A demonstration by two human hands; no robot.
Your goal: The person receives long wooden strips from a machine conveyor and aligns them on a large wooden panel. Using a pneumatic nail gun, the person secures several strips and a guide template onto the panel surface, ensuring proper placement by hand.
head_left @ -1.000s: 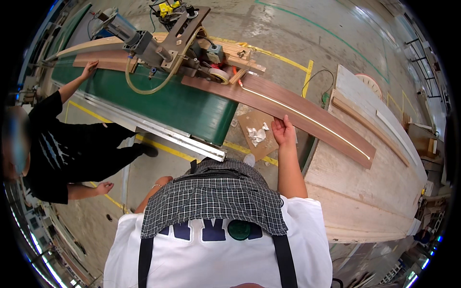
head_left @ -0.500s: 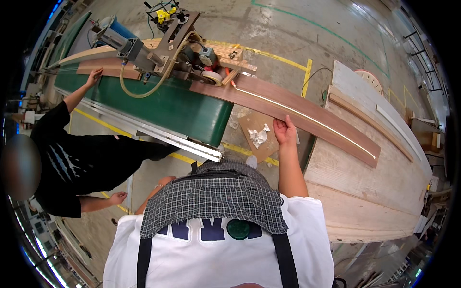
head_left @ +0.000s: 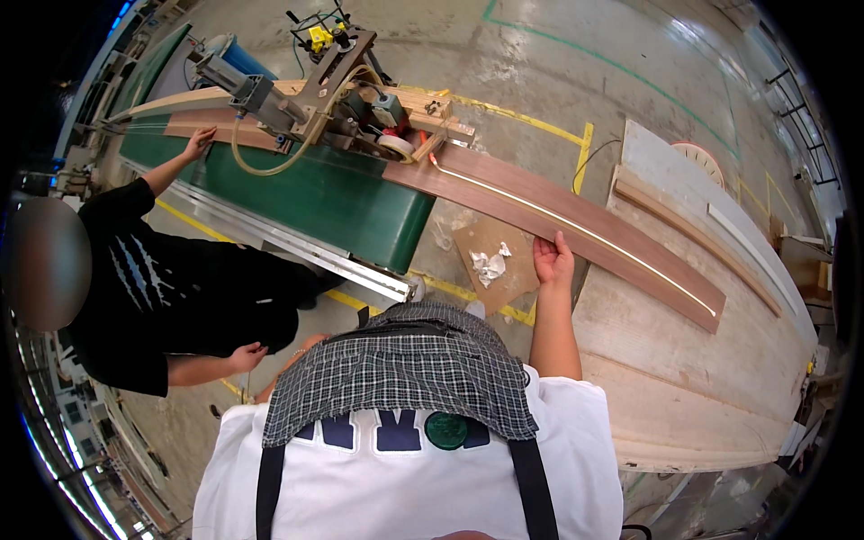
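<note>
A long reddish-brown wooden board (head_left: 621,256) with a pale strip (head_left: 576,222) along its top reaches out from the edge-working machine (head_left: 360,126) toward the right. My right hand (head_left: 553,261) is at its near edge, palm up, with fingers partly hidden beneath the wood and the thumb side at the edge. The board's left end still lies over the green conveyor belt (head_left: 342,207). Of my left hand (head_left: 315,340) only a bit shows beside the checked apron (head_left: 396,360); its fingers are hidden.
On the left, a co-worker in black rests a hand (head_left: 202,140) on another brown board (head_left: 238,128) entering the machine. To the right stands a pale worktable (head_left: 666,396) with a narrow wooden strip (head_left: 697,243). Crumpled white scraps (head_left: 489,265) lie on a brown sheet below.
The board has slid to the right out of the machine, and my right hand has moved right with it. The co-worker's board and hands have also shifted right.
</note>
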